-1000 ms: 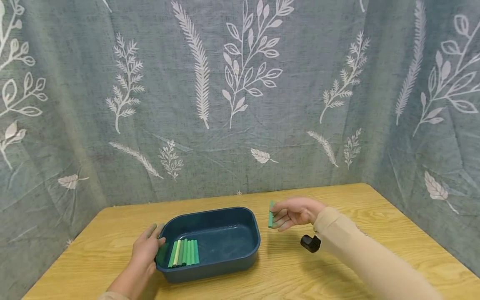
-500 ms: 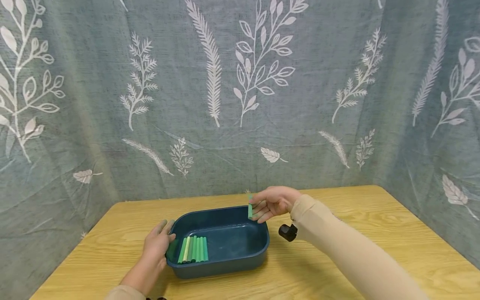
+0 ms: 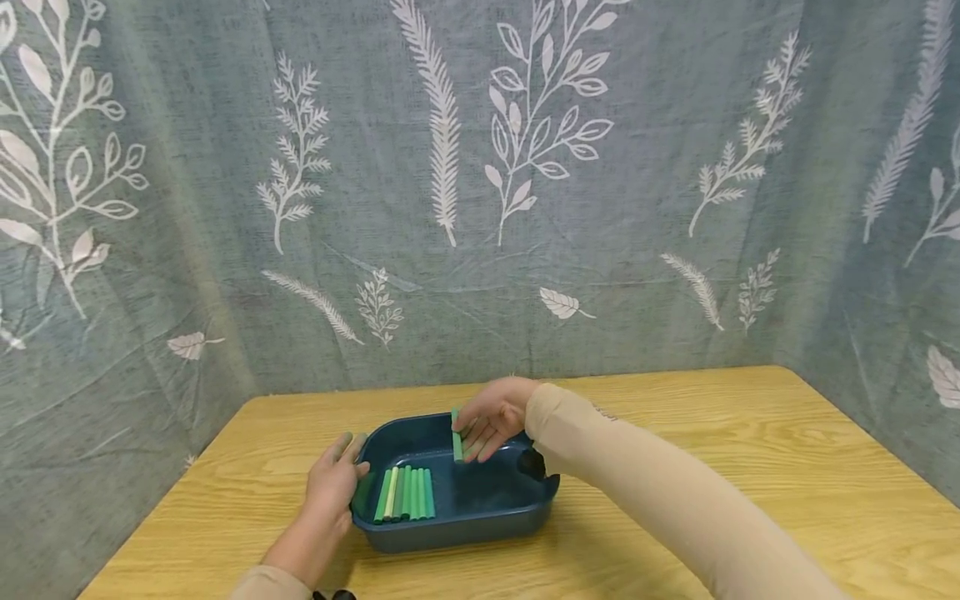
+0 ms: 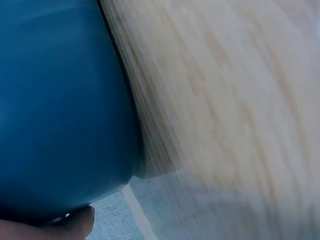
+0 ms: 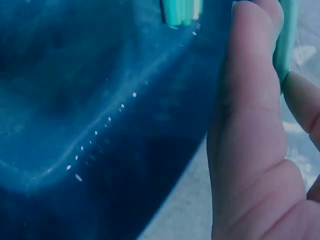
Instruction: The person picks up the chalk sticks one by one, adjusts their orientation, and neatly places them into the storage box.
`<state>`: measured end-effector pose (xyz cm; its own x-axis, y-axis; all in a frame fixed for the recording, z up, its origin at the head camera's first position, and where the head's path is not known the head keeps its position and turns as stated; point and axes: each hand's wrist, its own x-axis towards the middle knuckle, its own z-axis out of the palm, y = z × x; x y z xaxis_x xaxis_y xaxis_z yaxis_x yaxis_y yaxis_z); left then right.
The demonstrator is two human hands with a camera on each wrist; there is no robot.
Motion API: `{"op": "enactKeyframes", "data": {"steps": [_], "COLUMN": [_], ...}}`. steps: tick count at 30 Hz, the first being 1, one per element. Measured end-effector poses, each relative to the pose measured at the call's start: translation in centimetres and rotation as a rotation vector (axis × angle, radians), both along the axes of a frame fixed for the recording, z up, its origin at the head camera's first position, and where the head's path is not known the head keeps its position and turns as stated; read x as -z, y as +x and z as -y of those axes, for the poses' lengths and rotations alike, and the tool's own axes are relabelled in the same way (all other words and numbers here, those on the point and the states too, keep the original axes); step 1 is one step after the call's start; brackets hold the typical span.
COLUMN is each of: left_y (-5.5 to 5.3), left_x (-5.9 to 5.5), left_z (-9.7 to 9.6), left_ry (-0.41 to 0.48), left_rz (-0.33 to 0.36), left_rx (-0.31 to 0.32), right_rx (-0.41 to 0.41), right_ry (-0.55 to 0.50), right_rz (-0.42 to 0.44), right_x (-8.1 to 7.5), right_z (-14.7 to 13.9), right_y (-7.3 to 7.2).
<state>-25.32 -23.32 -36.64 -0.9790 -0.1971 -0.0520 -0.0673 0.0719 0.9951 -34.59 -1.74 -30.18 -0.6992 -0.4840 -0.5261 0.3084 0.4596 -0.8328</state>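
Note:
A dark blue tub [image 3: 480,517] stands on the wooden table [image 3: 675,467]. Several green sticks [image 3: 406,493] lie side by side at its left end. My right hand [image 3: 487,421] hovers over the tub's middle and pinches one more green stick [image 3: 456,434], held upright. The right wrist view shows that stick [image 5: 287,40] between thumb and fingers above the tub's floor [image 5: 90,110], with the laid sticks [image 5: 181,11] at the top. My left hand [image 3: 335,482] rests against the tub's left rim; the left wrist view shows the tub's outer wall [image 4: 60,110].
A grey-green curtain [image 3: 480,192] with white leaf prints closes off the back and both sides. Bare wood lies to the right of the tub and along the front edge. A small black device [image 3: 531,463] sits at my right wrist.
My right hand has carried the green stick leftward, from beside the tub's right end to over its middle. The left hand has stayed on the left rim.

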Motion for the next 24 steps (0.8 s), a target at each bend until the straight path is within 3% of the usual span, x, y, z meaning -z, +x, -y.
{"op": "enactKeyframes", "data": {"steps": [13, 24], "left_y": [-0.2, 0.1], "left_x": [-0.2, -0.1], "left_z": [-1.0, -0.2], "left_ry": [0.004, 0.013], "left_rz": [0.0, 0.013], "left_rx": [-0.014, -0.019], "right_rx": [-0.051, -0.064], "right_ry": [0.15, 0.098], "right_rz": [0.018, 0.045], "right_x": [3.4, 4.4], "right_z": [2.8, 3.2], "right_y": [0.3, 0.2]}}
